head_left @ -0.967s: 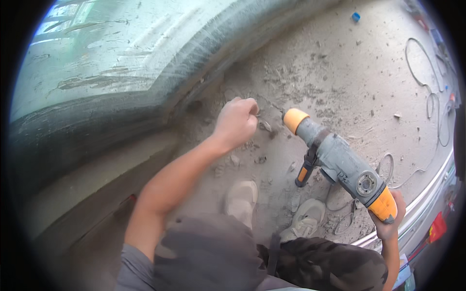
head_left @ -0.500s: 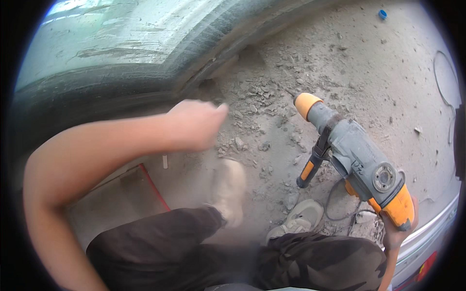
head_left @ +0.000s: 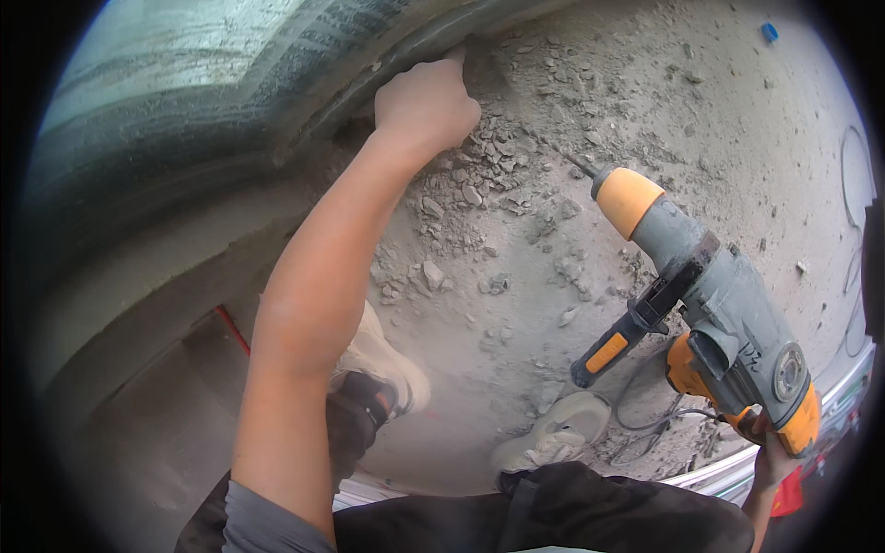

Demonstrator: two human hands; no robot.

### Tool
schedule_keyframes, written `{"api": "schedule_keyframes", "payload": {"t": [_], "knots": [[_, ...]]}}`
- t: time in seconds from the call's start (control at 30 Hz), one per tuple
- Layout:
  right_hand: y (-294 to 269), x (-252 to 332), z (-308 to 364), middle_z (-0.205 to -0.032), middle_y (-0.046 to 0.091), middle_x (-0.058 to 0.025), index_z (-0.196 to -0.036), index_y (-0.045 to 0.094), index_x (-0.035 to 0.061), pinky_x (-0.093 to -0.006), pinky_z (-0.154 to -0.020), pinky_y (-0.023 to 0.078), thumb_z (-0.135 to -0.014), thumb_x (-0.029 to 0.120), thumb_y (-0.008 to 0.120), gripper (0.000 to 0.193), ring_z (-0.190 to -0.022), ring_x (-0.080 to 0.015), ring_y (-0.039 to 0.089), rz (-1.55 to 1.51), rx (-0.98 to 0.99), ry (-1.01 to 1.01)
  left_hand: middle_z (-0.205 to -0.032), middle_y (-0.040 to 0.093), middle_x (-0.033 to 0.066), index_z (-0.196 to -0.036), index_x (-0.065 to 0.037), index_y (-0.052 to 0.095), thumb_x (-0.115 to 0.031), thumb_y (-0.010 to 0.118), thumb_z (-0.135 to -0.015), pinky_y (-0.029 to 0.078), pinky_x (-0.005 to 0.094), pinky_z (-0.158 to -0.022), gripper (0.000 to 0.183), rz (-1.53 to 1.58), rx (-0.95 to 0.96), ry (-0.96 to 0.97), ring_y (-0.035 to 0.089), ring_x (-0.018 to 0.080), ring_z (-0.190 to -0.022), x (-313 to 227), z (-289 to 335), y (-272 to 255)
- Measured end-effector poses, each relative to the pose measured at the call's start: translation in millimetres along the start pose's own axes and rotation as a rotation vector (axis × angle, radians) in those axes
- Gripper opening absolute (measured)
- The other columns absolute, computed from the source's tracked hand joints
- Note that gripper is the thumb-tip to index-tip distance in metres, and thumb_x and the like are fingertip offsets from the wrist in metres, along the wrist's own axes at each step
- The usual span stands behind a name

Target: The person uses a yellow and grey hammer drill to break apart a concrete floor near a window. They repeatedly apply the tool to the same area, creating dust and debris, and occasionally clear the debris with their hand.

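My right hand (head_left: 774, 458) is closed round the rear handle of a grey and orange rotary hammer drill (head_left: 737, 304) at the right. Its thin bit points up and left over the rubble, and the black and orange side handle (head_left: 610, 354) sticks out with no hand on it. My left hand (head_left: 427, 103) reaches far forward to the foot of a dark frame. Its fingers are curled in, except one that points at the gap between frame and floor. I see nothing held in it. Broken concrete chips (head_left: 493, 166) lie just beside this hand.
A dusty glass panel (head_left: 157, 74) in the dark frame (head_left: 203, 138) fills the upper left. Below it runs a ledge (head_left: 138, 276). A cable (head_left: 645, 426) trails under the drill, near my shoe (head_left: 558, 429). A blue cap (head_left: 769, 33) lies far right.
My left hand has moved forward to the foot of the frame. The drill, still in my right hand, sits a little farther right and nearer in view. My left foot has shifted left.
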State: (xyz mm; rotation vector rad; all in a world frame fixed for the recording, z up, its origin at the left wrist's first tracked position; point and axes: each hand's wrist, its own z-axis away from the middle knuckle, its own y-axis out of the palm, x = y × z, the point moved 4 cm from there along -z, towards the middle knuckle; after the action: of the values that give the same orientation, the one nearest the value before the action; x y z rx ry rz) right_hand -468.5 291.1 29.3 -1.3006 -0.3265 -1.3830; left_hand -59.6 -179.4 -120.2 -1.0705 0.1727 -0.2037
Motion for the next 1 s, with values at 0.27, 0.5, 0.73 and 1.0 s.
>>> {"api": "schedule_keyframes", "payload": {"t": [0.27,0.5,0.73,1.0], "knots": [[3,0,-1,-0.093,0.066,-0.0094,-0.131,0.055,-0.0037,-0.0284,-0.072,0.05,-0.095,0.002,0.079,0.044,-0.074,-0.0167,0.064,0.08,-0.039,-0.072,-0.128,0.078,0.025,-0.173,-0.019,0.042,-0.013,0.058,-0.086,0.058,0.054,-0.105,0.089,0.033,0.096,0.044,0.073,0.0455,-0.12,8,20,3],[-7,-2,29,-0.108,0.06,-0.0075,-0.119,0.067,-0.0019,-0.0367,-0.092,0.048,-0.078,0.012,0.092,0.05,-0.103,-0.0246,0.062,0.489,-0.137,0.032,-0.125,0.076,0.0303,-0.174,-0.018,0.041,-0.013,0.059,-0.085,0.057,0.0532,-0.106,0.091,0.077,0.064,-0.051,0.072,0.0468,-0.123,12,25,9],[-18,-18,20,-0.106,0.059,-0.0068,-0.116,0.068,-0.0028,-0.0343,-0.092,0.046,-0.076,0.013,0.093,0.05,-0.1,-0.0235,0.06,0.369,-0.197,0.061,-0.129,0.076,0.0311,-0.167,-0.011,0.052,-0.011,0.06,-0.085,0.056,0.0456,-0.108,0.083,0.333,0.116,0.087,0.073,0.0445,-0.121,22,9,14],[-20,-20,9,-0.107,0.057,-0.0035,-0.119,0.069,-0.0015,-0.0332,-0.095,0.045,-0.066,0.016,0.099,0.064,-0.102,-0.0201,0.059,0.183,-0.189,0.101,-0.117,0.076,0.0356,-0.169,0.002,0.044,-0.01,0.062,-0.085,0.056,0.0433,-0.101,0.086,0.396,0.056,0.036,0.079,0.0375,-0.109,19,-2,15]]}}
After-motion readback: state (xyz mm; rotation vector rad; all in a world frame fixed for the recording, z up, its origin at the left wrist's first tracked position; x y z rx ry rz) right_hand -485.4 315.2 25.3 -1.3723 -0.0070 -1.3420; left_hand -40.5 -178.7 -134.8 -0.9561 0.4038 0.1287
